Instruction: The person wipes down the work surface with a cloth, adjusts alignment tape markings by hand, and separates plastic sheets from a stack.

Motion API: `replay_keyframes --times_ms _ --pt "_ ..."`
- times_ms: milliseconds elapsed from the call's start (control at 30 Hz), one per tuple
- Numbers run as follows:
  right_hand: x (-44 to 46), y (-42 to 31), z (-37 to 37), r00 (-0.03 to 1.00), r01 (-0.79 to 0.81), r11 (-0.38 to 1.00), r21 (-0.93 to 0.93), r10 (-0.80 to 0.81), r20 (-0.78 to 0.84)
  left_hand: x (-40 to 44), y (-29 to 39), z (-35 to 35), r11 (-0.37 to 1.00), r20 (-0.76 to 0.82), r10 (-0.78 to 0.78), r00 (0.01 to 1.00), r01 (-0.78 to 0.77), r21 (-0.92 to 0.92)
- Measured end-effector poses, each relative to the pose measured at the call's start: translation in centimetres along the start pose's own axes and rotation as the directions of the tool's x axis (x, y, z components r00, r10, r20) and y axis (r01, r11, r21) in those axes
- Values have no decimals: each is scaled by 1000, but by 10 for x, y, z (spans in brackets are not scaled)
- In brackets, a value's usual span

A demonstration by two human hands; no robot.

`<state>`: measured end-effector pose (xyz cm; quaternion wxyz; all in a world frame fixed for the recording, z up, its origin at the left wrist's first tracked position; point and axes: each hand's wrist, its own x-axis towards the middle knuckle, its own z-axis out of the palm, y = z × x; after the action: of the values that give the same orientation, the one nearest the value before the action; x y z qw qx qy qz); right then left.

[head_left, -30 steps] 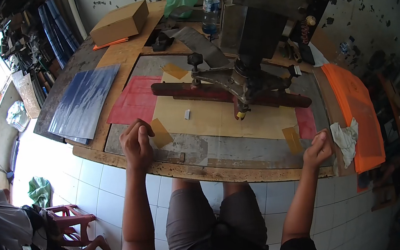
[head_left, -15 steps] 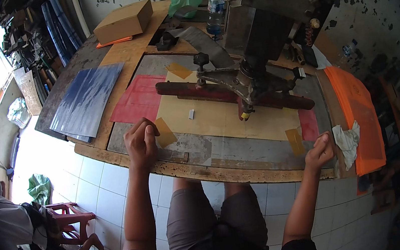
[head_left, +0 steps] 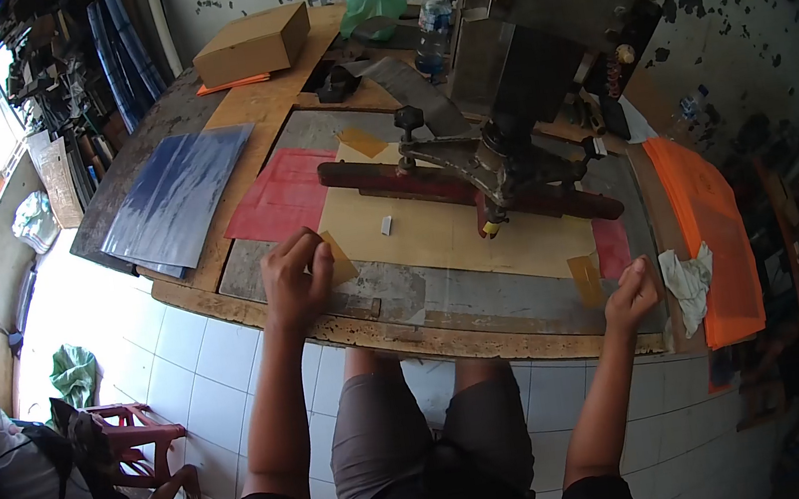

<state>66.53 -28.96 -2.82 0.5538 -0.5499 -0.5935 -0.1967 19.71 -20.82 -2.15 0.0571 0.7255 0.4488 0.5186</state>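
My left hand [head_left: 299, 278] is closed in a pinch above the front left of the press bed, near a strip of brown tape [head_left: 338, 258]. Over the front right corner, my right hand [head_left: 632, 295] is pinched shut as well, beside another brown tape strip [head_left: 585, 280]. A clear plastic sheet [head_left: 447, 306], faint and hard to make out, seems to stretch between both hands. Behind it, a yellowish board [head_left: 361, 224] lies over a red sheet [head_left: 276, 195], with a small white piece [head_left: 386, 225] on the board. The press's dark red bar [head_left: 390, 177] hangs above the board.
Bluish clear sheets [head_left: 176, 198] are stacked at the left, with a cardboard box [head_left: 252, 45] behind. Orange sheets [head_left: 711, 239] and a white cloth [head_left: 689, 287] lie at the right. The press column [head_left: 536, 60] rises at the back. A red stool [head_left: 142, 440] stands on the floor.
My left hand has shifted slightly right and up over the bed. My right hand has risen a little. Both stay closed, and the camera view has moved slightly.
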Motion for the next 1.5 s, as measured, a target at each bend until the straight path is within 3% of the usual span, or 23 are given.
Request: replay_keyframes --times_ms 200,300,333,433,467,567,667,767,800,900,1000,1100,1300,1500 --pt "-1 7 10 967 -196 979 48 185 177 9 21 1 999 197 -30 980 27 19" --pt "0 3 16 958 -171 985 6 165 235 10 20 1 999 248 -37 968 31 27" --pt "3 -2 14 895 -265 962 -59 268 355 11 18 3 1000 257 -15 966 8 28" --pt "14 -10 28 878 -4 993 -121 61 474 12 8 10 997 315 29 949 -49 56" --pt "18 -11 29 754 -113 971 -209 221 619 15 4 12 995 341 39 939 -67 70" --pt "16 25 62 719 -13 973 -229 168 675 29 -4 27 974 452 7 892 -108 199" --pt "31 46 90 679 -42 975 -216 187 710 58 -22 56 973 543 -26 839 -102 205" --pt "41 39 97 641 -219 948 -232 319 699 69 -51 98 973 465 -5 885 -103 205" --pt "37 41 99 706 -191 964 -186 266 657 71 -49 104 961 472 -36 881 -100 259" --pt "35 54 97 716 -175 981 -88 188 672 67 -46 111 918 461 24 887 -202 341" --pt "35 54 96 681 -288 953 -97 275 679 64 -43 108 941 451 0 892 -153 302" --pt "35 52 95 719 -297 954 -45 254 647 61 -41 106 943 386 44 921 -166 289" --pt "35 57 96 753 -299 953 54 201 626 67 -36 98 977 436 -46 899 -50 206" --pt "40 56 89 661 -488 872 36 343 668 68 -44 96 1000 401 -3 916 -7 25"
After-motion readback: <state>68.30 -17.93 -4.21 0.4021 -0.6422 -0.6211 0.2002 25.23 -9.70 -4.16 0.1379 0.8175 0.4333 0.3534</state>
